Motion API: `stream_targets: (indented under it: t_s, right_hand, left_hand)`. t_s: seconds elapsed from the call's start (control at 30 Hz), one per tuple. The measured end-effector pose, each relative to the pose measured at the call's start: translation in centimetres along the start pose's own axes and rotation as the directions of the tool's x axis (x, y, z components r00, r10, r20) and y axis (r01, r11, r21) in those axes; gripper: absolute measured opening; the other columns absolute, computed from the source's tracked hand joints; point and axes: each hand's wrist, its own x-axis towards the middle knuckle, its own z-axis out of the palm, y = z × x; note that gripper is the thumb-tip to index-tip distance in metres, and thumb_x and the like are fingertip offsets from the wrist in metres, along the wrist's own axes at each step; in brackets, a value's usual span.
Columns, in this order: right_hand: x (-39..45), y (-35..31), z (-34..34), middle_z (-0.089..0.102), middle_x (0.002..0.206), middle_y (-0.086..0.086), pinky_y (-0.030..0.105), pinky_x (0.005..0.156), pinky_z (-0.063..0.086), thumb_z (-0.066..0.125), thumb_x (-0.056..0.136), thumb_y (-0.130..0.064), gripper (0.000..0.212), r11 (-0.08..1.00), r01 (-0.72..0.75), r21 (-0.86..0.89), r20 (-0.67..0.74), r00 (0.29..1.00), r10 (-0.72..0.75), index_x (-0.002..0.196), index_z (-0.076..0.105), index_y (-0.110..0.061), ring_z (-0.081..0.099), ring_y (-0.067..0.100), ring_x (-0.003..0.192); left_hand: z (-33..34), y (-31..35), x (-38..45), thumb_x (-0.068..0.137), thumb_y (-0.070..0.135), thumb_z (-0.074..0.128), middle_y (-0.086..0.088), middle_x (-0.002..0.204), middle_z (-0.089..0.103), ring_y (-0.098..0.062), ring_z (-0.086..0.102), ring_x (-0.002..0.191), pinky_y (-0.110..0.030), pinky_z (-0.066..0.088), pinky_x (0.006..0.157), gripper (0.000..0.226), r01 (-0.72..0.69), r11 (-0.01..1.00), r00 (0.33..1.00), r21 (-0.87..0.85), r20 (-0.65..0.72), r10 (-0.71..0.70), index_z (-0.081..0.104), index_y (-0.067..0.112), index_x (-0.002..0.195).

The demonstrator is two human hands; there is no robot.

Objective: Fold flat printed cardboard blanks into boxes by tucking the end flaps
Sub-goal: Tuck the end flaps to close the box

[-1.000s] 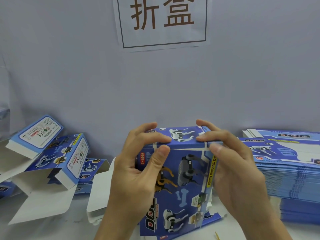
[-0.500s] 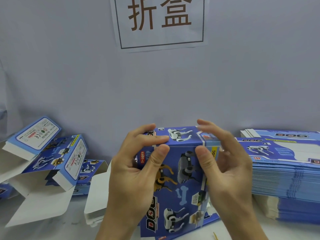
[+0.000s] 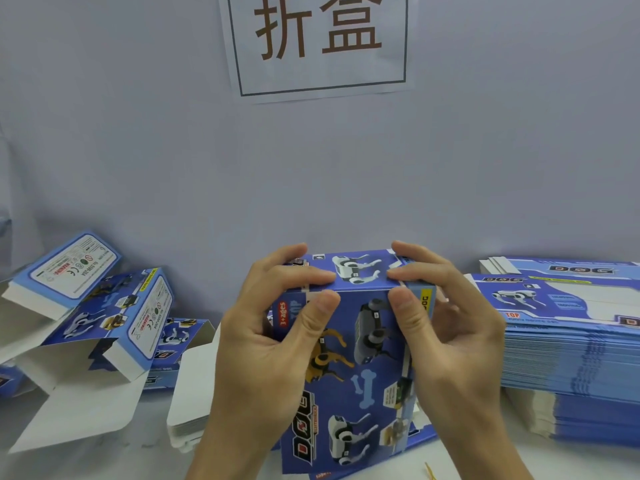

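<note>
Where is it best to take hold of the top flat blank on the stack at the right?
Likely at the white near-left corner of the top flat blank, coming from the left: that edge overhangs the stack of blanks, so fingers could slip underneath.

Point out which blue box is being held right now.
The upright box at centre, gripped by the left hand and right hand; the boxes at left lie untouched.

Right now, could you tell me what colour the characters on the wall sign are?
Brown, on a white sign with a dark border; head view.
</note>
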Motion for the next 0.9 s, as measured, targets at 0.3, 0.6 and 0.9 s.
stream_targets:
  t_s: [0.3,0.6,0.9]
  right_hand:
    - [0.7,-0.9,0.7,0.063,0.096,-0.010,0.035,0.077,0.051,0.065,0.086,-0.028,0.019,0.948,0.021,-0.317,-0.078,0.996,-0.048,0.103,0.061,-0.036,0.062,0.013,0.093]
    - [-0.8,-1.0,2.6,0.072,0.084,0.002,0.040,0.071,0.060,0.037,0.081,-0.083,0.080,0.475,-0.382,-0.793,0.233,0.530,0.815,0.092,0.068,-0.010,0.068,0.018,0.065]
    - [0.0,1.3,0.9,0.075,0.106,-0.007,0.027,0.064,0.060,0.067,0.078,-0.048,0.063,0.888,-0.408,0.210,-0.223,0.864,0.450,0.136,0.046,-0.033,0.074,0.016,0.091]
  left_hand:
    - [-1.9,-1.5,1.2,0.068,0.048,0.077,0.006,0.090,0.074,-0.013,0.073,0.075,-0.032,0.061,0.065,0.023,-0.059,0.991,0.881,-0.122,-0.472,-0.006,0.066,0.041,0.086]
    - [-1.6,-3.9,1.2,0.091,0.048,0.065,0.003,0.110,0.071,-0.007,0.072,0.065,-0.040,0.062,0.061,0.021,0.194,0.871,0.481,-0.452,-0.729,-0.486,0.049,0.036,0.099]
    - [1.6,-3.3,0.0,0.054,0.040,0.082,-0.007,0.099,0.077,-0.031,0.075,0.088,-0.052,0.061,0.077,0.080,0.557,0.654,0.737,-0.512,-0.058,-0.674,0.051,0.019,0.124]
